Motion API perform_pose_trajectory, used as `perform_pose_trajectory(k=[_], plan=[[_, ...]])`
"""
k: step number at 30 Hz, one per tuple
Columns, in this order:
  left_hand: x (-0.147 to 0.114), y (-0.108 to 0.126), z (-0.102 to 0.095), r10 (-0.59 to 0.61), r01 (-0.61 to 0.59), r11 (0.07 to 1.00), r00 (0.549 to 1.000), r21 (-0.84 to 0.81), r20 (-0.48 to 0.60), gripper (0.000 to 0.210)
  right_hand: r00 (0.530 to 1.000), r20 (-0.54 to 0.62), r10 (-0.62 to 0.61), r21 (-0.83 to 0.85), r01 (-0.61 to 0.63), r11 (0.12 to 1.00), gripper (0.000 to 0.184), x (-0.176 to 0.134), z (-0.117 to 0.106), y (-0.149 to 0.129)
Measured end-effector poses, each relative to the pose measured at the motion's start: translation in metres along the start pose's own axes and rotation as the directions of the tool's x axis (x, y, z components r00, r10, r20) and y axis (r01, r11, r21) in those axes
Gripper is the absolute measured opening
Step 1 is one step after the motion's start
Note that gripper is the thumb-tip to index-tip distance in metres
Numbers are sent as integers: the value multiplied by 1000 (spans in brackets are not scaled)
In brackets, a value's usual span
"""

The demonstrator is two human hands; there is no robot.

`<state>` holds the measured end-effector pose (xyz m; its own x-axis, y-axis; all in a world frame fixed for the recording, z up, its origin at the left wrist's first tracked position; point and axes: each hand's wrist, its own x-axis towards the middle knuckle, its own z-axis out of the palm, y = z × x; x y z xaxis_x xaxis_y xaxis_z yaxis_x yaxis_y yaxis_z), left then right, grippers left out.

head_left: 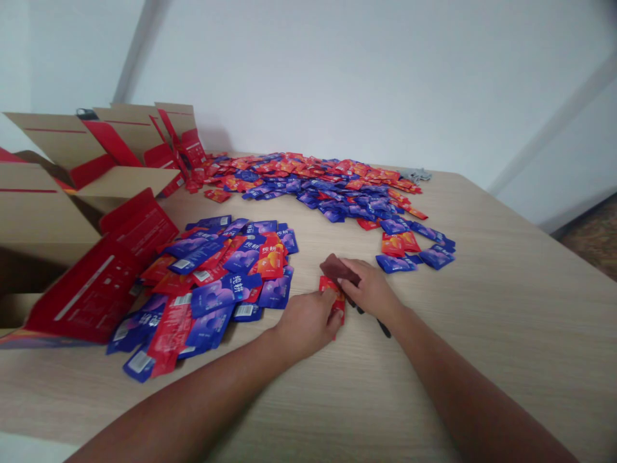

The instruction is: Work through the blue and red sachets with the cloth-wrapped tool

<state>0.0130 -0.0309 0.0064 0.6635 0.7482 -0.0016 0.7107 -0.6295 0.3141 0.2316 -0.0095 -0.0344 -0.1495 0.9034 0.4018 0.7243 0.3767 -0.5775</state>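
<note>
My left hand (303, 325) is closed on a small red packet (326, 284) that lies at the middle of the table. Just to its right, my right hand (373, 287) grips a dark reddish-brown flat piece (337, 266), whose kind I cannot make out. That piece overlaps the upper end of the red packet. Part of a thin black thing (384, 329) shows beneath my right wrist; the rest is hidden. To the left of my hands spreads a heap of blue and red packets (216, 292), several with barcodes facing up.
Open cardboard boxes (45, 206) with red printed flaps stand along the left side. A long pile of red and blue packets (313, 177) runs along the table's back edge by the wall. Several packets (396, 243) lie beyond my right hand. A grey crumpled thing (417, 174) sits at the back right.
</note>
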Motion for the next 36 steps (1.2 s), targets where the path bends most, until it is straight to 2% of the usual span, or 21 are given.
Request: perform_pose_trajectory(k=[4, 7, 13, 18, 21, 24, 27, 31, 36], plan=[[0, -1, 1, -2, 2, 1000, 1000, 12, -3, 20, 993, 65, -98, 83, 92, 992, 61, 0, -2, -12], [0, -1, 2, -3, 3, 1000, 1000, 8, -10, 21, 988, 88, -126, 116, 116, 986, 63, 0, -3, -17], [0, -2, 4, 7, -7, 1000, 999, 5, -32, 21, 997, 62, -43, 59, 39, 997, 57, 0, 2, -11], [0, -2, 4, 13, -13, 1000, 1000, 2, -20, 20, 999, 24, 27, 18, -27, 999, 60, 0, 5, -3], [1, -3, 4, 17, -17, 1000, 999, 4, -28, 19, 999, 24, -25, 38, 25, 999, 58, -1, 3, -6], [1, -3, 5, 8, -8, 1000, 999, 2, -34, 20, 988, 83, -128, 89, 120, 989, 63, -2, 1, -14], [0, -4, 6, -5, 4, 1000, 999, -6, -44, 21, 978, 119, -173, 124, 159, 980, 68, -3, 0, -20], [0, -3, 5, 4, -4, 1000, 999, -6, -38, 20, 985, 104, -136, 108, 125, 986, 63, -1, 1, -17], [1, -1, 1, 9, -9, 1000, 1000, -1, -19, 19, 999, 32, -8, 20, 7, 1000, 57, 0, 4, -1]])
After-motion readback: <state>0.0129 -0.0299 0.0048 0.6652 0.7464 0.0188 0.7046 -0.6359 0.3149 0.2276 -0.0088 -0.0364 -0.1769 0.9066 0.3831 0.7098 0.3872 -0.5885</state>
